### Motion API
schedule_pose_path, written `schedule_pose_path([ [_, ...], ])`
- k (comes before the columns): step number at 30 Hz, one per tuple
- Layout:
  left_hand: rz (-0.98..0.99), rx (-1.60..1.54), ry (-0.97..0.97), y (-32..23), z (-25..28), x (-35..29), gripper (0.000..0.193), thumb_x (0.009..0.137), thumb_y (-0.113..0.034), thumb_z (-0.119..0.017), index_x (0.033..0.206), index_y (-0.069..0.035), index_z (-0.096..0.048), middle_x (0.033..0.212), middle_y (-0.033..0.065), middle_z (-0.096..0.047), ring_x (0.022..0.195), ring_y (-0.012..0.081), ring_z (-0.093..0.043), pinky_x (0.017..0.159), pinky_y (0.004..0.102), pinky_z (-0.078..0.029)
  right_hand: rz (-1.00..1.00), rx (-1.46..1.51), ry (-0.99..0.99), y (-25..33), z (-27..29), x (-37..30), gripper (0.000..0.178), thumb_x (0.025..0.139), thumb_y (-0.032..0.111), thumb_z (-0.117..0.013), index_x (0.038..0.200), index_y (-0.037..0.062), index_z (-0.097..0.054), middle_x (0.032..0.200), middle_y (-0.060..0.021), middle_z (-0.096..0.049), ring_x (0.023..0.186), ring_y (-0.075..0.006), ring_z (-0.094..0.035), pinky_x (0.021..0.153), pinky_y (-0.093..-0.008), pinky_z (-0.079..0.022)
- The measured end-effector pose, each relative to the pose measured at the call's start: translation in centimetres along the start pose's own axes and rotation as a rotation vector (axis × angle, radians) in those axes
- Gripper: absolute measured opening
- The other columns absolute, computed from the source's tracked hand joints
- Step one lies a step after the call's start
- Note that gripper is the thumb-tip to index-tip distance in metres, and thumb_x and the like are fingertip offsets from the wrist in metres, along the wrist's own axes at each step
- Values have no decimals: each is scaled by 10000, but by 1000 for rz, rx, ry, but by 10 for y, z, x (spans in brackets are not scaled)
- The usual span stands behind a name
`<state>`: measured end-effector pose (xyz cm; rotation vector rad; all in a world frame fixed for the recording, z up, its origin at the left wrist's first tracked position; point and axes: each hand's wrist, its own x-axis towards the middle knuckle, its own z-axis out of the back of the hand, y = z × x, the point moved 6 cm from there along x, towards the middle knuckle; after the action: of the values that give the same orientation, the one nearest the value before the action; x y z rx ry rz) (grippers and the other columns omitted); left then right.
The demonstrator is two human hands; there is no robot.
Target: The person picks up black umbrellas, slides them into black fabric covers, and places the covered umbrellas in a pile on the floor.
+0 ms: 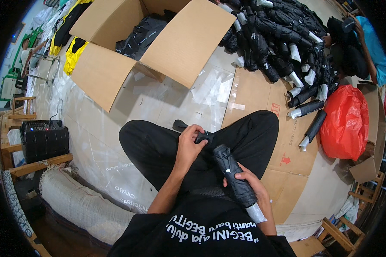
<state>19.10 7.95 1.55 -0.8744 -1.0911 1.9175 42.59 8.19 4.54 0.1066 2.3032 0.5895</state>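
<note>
I sit cross-legged in black trousers. My right hand [249, 182] is wrapped round a folded black umbrella [232, 171]. It lies slanted across my lap, a whitish plastic wrap [256, 213] on its end nearest my body. Above my crossed legs, my left hand [190, 143] pinches a small black piece [204, 137] with a tiny teal mark; its kind cannot be made out. That piece is apart from the umbrella's far end. Another dark end [179, 125] pokes out beyond my left fingers, and I cannot tell whether the two belong together.
Ahead stands an open cardboard box [186, 40] with black fabric items [143, 36] inside. Many wrapped black umbrellas [283, 38] are heaped at far right, beside a red plastic bag [345, 124] and another person [371, 51]. A black speaker [45, 141] and rolled sack [83, 201] lie left.
</note>
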Motion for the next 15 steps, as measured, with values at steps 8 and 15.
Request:
schedule_pose_path([
  [8,-30,125,-133,-7,12,2,216,881,-146,-751,804,44,-685,804,157,-587,659,277,-584,605,370,-457,5,18,-23,-4,11,-3,599,846,270,-605,1356,-2,-447,945,-168,-690,890,-209,-664,834,-284,-496],
  [15,7,247,-181,-14,18,4,315,905,-241,-746,798,46,-673,754,148,-540,635,261,-523,621,375,-435,97,18,-52,2,-1,9,619,837,279,-594,1368,-3,-444,1001,-196,-697,895,-198,-653,799,-272,-504],
])
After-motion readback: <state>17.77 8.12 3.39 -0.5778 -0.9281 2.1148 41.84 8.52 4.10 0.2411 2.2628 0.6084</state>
